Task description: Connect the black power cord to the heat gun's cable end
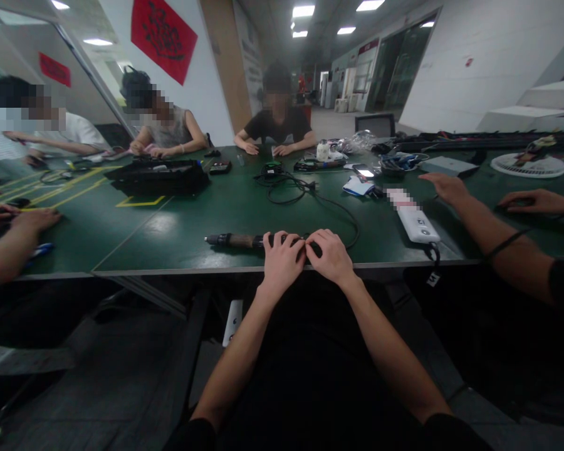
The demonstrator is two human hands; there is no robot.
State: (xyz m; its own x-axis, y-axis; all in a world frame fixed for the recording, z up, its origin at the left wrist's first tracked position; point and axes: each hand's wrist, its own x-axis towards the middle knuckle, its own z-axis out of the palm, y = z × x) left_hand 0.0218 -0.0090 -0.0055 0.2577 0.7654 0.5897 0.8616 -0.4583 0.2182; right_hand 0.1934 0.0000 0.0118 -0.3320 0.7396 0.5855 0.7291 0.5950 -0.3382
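Curling over the dark, rounded rear of the driver (pixel 239 240), the left hand (pixel 283 257) is hiding much of it; the tapered front is pointing left, lying near the smooth green table's (pixel 145 241) edge. The right hand (pixel 329 255) is bending half-closed beside the thin, looping cable (pixel 358 228) — fingertips are meeting, so whether either hand is gripping anything, I cannot tell.

A green table (pixel 216 216) marked with yellow tape (pixel 141 202) carries a dark cylindrical tool (pixel 239 240) along its near edge, a black cable (pixel 356 220) curling behind, a black tray (pixel 157 180) at left, a white power strip (pixel 418 223) and, farther right, a round white grille (pixel 529 166).
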